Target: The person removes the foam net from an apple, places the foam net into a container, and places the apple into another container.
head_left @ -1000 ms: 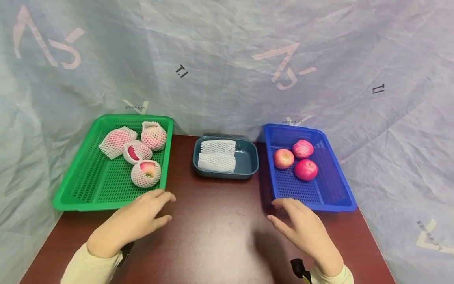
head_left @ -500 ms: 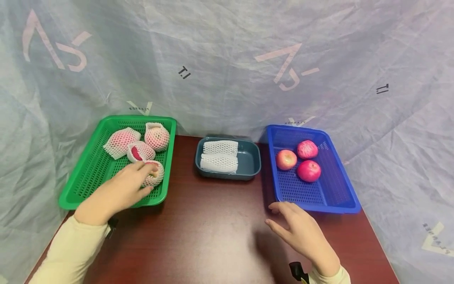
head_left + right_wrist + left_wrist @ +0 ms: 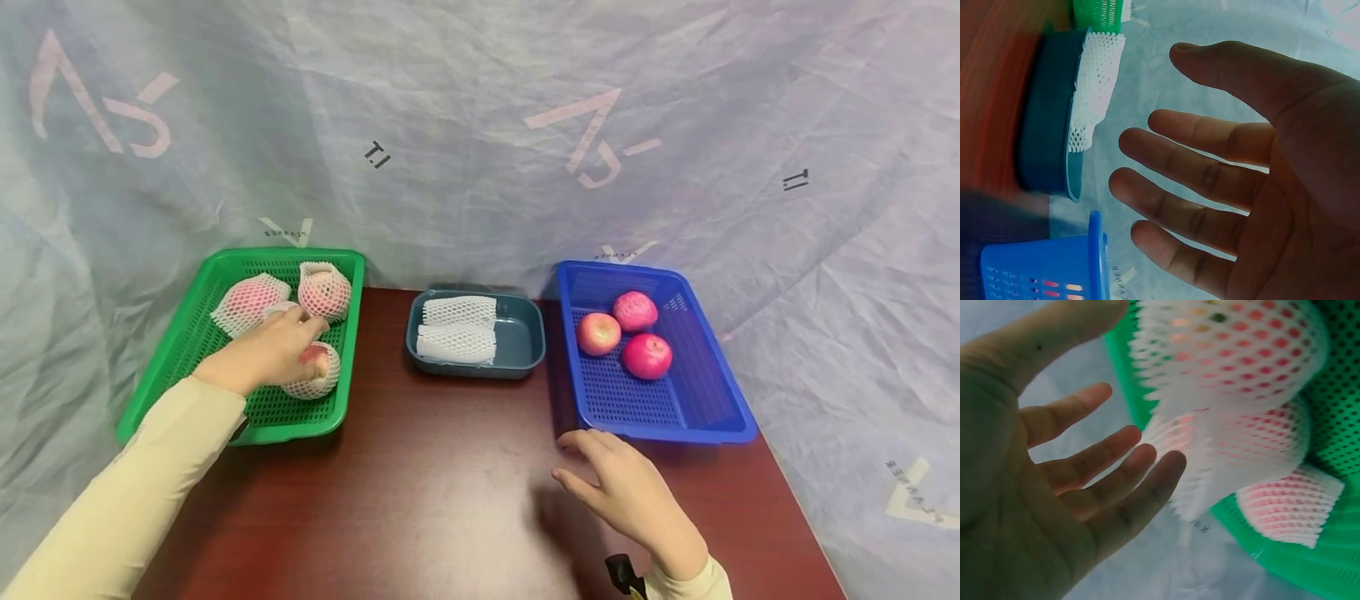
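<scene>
My left hand (image 3: 272,348) reaches over the green basket (image 3: 153,379), above apples sleeved in white foam nets. The front netted apple (image 3: 315,382) lies just right of its fingers, and another netted apple (image 3: 276,311) is mostly hidden behind the hand. Farther back are a long-sleeved netted apple (image 3: 249,304) and a rounder netted apple (image 3: 327,293). In the left wrist view the fingers are extended and apart beside the foam nets (image 3: 1241,434). My right hand (image 3: 626,493) hovers in front of the blue basket (image 3: 686,435), fingers relaxed and holding nothing.
Between the baskets, a dark teal tray (image 3: 522,337) bears white foam net sleeves (image 3: 456,344). Several bare red apples, including a bright one (image 3: 647,357), lie in the blue basket. A grey cloth (image 3: 450,167) hangs behind the brown table (image 3: 420,483).
My left hand has moved from beside the green basket's front right corner, over the front netted apple, and farther in toward the middle one. The right hand has barely moved.
</scene>
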{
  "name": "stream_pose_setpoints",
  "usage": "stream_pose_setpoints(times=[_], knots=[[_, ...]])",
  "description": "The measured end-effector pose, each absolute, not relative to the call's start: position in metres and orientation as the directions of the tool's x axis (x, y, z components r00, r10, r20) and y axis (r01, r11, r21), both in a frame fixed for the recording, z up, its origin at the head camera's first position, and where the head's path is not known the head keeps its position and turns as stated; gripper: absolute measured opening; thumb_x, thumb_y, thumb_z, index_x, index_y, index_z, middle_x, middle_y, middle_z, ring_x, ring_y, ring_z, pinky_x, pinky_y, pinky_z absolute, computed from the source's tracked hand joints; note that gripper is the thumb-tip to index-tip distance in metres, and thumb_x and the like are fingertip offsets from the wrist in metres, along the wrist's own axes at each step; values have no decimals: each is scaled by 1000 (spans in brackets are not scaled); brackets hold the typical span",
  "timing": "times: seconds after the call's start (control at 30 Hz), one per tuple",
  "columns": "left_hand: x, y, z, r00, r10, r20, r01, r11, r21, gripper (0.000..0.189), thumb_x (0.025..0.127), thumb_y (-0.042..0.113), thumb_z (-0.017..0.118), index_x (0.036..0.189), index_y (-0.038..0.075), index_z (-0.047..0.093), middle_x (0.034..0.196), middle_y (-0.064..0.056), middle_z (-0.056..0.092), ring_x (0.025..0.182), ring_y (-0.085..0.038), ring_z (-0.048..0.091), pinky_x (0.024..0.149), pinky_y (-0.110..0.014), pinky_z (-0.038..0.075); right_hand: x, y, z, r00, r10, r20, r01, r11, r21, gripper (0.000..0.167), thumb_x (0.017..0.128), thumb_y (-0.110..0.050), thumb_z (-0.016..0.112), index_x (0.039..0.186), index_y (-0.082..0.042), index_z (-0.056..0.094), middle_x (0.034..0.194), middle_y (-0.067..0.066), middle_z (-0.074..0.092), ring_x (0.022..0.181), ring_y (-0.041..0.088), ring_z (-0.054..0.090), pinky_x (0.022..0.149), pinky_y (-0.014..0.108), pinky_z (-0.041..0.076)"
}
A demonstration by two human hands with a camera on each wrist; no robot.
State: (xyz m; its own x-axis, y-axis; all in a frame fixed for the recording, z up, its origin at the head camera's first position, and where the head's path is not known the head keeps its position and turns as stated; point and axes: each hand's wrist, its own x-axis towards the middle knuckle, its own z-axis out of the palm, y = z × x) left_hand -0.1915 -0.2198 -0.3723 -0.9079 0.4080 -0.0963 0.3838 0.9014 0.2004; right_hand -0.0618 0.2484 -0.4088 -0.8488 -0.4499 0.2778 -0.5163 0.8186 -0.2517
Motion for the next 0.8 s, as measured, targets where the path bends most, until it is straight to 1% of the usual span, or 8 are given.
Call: stream_pose_setpoints(times=[0.1, 0.13, 0.27, 0.33, 0.4, 0.5, 0.63, 0.8], knots=[[-199, -218, -380, -904, 395, -165, 368, 914, 169, 63, 77, 21, 83, 131, 3, 57, 124, -26, 51, 108, -46, 51, 75, -62, 49, -61, 248, -409, -851, -446, 277, -512, 821, -253, 34, 83, -33, 81, 109, -15, 68, 99, -5, 67, 88, 10, 62, 74, 36, 53], [-201, -217, -383, -900, 397, -182, 372, 915, 156, 64, 75, 23, 84, 129, 4, 57, 124, -26, 51, 108, -46, 51, 76, -65, 48, -61, 248, -410, -852, -445, 276, -511, 821, -253, 33, 83, -32, 81, 109, -15, 68, 99, -5, 67, 88, 10, 62, 74, 36, 53], [-206, -213, -395, -884, 414, -219, 402, 910, 96, 49, 72, 28, 87, 108, 10, 59, 114, -22, 52, 103, -45, 52, 78, -71, 44, -62, 248, -412, -851, -450, 271, -514, 817, -260, 32, 84, -32, 80, 109, -15, 68, 97, -5, 66, 87, 8, 62, 73, 34, 53], [-208, -214, -401, -879, 420, -228, 418, 907, 59, 42, 71, 27, 87, 96, 14, 56, 108, -20, 53, 99, -44, 52, 77, -69, 45, -62, 248, -413, -850, -454, 266, -518, 813, -267, 32, 84, -32, 80, 108, -15, 68, 96, -6, 65, 86, 7, 62, 72, 33, 53], [-208, -216, -408, -875, 426, -231, 433, 901, 22, 41, 70, 26, 87, 93, 16, 55, 105, -19, 53, 96, -43, 52, 71, -64, 48, -62, 247, -415, -851, -455, 263, -518, 811, -272, 31, 85, -32, 79, 108, -16, 68, 95, -7, 65, 86, 7, 62, 72, 32, 52], [-209, -218, -415, -869, 438, -229, 454, 891, -19, 47, 68, 23, 90, 99, 10, 57, 106, -22, 55, 100, -46, 53, 72, -61, 50, -62, 248, -418, -852, -453, 264, -516, 810, -278, 31, 84, -32, 80, 107, -15, 68, 94, -7, 64, 86, 7, 62, 71, 32, 52], [-210, -213, -421, -860, 454, -233, 479, 875, -64, 64, 67, 18, 91, 117, -2, 56, 110, -29, 54, 106, -50, 52, 76, -61, 51, -62, 249, -421, -846, -457, 276, -526, 803, -281, 31, 83, -31, 80, 107, -14, 68, 95, -7, 66, 85, 8, 63, 71, 31, 53], [-213, -204, -424, -859, 436, -270, 477, 872, -109, 76, 63, 12, 93, 127, -6, 55, 110, -32, 53, 105, -50, 52, 74, -59, 53, -61, 250, -423, -840, -464, 282, -537, 786, -307, 31, 84, -30, 80, 108, -14, 68, 98, -6, 67, 86, 10, 64, 71, 31, 53]])
